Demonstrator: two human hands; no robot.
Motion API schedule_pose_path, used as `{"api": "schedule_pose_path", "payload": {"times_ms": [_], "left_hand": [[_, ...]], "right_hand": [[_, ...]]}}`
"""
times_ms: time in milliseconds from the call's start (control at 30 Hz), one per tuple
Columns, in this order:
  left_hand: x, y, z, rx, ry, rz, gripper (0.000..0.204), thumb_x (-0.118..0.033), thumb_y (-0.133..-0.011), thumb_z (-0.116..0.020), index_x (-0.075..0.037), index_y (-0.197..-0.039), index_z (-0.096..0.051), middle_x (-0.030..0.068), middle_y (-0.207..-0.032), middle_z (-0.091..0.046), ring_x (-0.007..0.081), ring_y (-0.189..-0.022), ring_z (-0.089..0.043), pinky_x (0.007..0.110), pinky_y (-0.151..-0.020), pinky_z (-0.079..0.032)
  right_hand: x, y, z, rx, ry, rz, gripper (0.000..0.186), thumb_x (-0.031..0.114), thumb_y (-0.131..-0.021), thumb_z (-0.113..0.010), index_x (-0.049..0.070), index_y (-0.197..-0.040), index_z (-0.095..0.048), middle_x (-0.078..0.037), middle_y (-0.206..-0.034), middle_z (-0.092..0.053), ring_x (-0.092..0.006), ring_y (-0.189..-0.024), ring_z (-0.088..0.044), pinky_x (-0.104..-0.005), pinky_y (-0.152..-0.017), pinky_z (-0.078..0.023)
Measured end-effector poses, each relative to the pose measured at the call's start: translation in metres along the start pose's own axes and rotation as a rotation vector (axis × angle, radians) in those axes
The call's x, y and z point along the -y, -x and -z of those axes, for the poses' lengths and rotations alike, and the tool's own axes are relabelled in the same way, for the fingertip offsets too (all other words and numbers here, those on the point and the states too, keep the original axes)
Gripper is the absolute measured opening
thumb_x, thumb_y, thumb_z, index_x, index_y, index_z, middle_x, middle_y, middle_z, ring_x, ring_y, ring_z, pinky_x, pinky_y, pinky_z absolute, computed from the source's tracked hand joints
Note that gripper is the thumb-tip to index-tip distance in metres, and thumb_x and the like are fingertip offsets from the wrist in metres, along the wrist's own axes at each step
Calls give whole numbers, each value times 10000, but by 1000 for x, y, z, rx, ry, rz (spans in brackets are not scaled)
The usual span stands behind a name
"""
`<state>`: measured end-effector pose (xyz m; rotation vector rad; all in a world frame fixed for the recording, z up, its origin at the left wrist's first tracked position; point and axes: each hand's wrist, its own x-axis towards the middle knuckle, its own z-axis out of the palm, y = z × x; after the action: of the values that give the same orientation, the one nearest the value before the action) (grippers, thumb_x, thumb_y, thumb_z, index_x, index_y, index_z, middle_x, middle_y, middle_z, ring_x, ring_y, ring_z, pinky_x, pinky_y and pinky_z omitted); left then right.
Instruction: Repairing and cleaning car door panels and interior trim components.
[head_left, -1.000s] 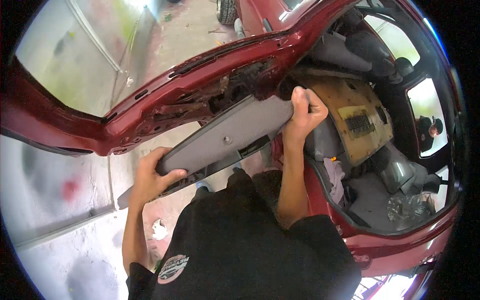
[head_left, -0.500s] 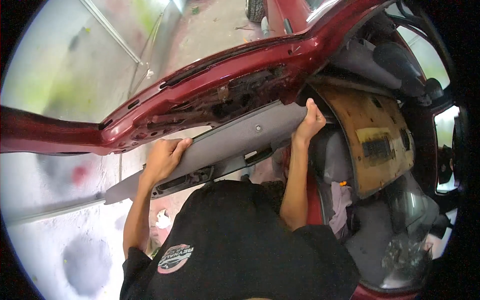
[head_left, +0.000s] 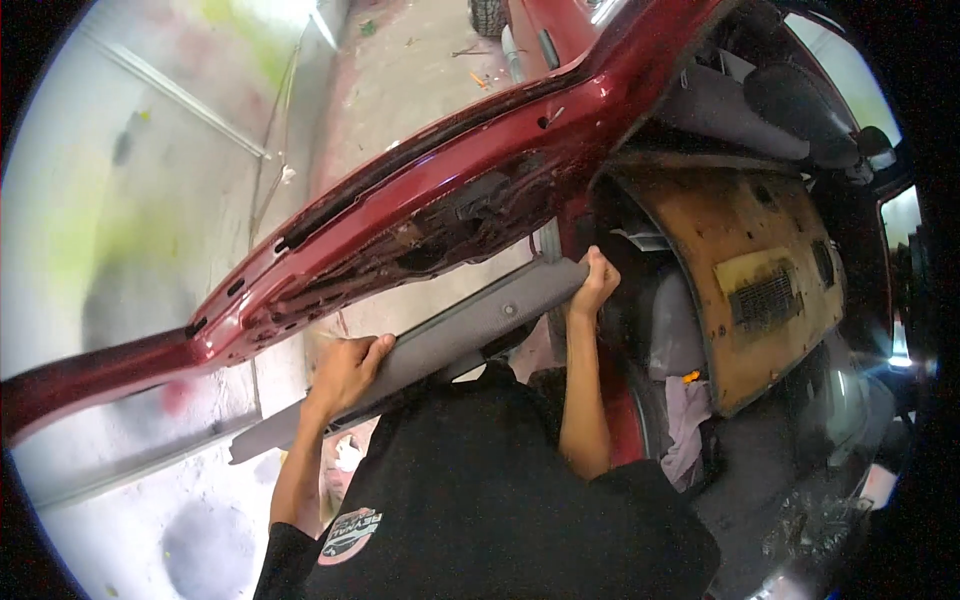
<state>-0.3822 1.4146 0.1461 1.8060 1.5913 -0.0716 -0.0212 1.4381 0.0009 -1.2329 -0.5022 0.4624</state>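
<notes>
I hold a long gray plastic trim panel (head_left: pixel 460 330) across my front, slanting up to the right. My left hand (head_left: pixel 352 375) grips it toward the lower left, thumb along its upper edge. My right hand (head_left: pixel 595 285) is closed on its upper-right end. A small round hole shows in the panel near that end. Just beyond it is the dark red inner frame (head_left: pixel 430 170) of an open car door or hatch, with bare metal openings along its underside. The panel is apart from most of that frame; whether its far end touches it I cannot tell.
The car's interior at right has a tan-backed board (head_left: pixel 750 280), gray seats (head_left: pixel 740 110), a lilac cloth (head_left: pixel 685 440) and crumpled clear plastic (head_left: pixel 810 520). A paint-spotted wall (head_left: pixel 130 230) runs along the left. A tire (head_left: pixel 487 15) and scraps lie on the floor beyond the frame.
The panel and both my hands have moved lower in the picture, and the panel's face now looks narrower, tilted away from view. Both hands still grip it.
</notes>
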Motion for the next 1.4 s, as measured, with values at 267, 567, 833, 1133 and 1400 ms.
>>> {"api": "schedule_pose_path", "payload": {"times_ms": [267, 567, 833, 1133, 1400], "left_hand": [[-4, -22, 10, -30, -9, -75, 595, -530, -1037, -483, -2, -903, -722, 273, -725, -637, 453, -731, -650, 520, -710, -479], [-6, -27, 1, -20, 17, -84, 621, -510, -1045, -475, 41, -888, -715, 292, -726, -624, 470, -747, -646, 516, -723, -484], [-25, -24, 5, -60, 33, -77, 615, -487, -1043, -500, 62, -851, -698, 304, -712, -606, 472, -718, -634, 513, -710, -480], [-53, -37, 15, -248, 105, -234, 528, -376, -1045, -571, 99, -817, -614, 196, -613, -390, 226, -559, -386, 435, -568, -394], [-84, -50, 41, -376, 87, -345, 490, -348, -1038, -584, 100, -839, -607, 245, -655, -389, 248, -572, -322, 447, -570, -379]], "right_hand": [[-12, -9, 12, -68, 23, 29, 397, 222, -959, -576, 94, -602, -460, 43, -624, -423, -86, -564, -370, -300, -539, -286], [-10, -15, 25, -48, 44, 33, 397, 246, -957, -599, 104, -608, -473, 30, -617, -433, -97, -544, -400, -302, -523, -335], [-6, -35, 17, -127, -41, -50, 390, 258, -937, -633, 57, -621, -526, 33, -655, -490, -101, -621, -434, -309, -587, -337], [44, -74, -11, -190, -195, -177, 268, 284, -903, -659, 85, -763, -547, -2, -751, -494, -135, -667, -487, -314, -613, -403], [76, -116, -40, -167, -72, -137, 415, 331, -834, -710, 69, -618, -473, 12, -712, -506, -155, -689, -461, -347, -691, -392]]}}
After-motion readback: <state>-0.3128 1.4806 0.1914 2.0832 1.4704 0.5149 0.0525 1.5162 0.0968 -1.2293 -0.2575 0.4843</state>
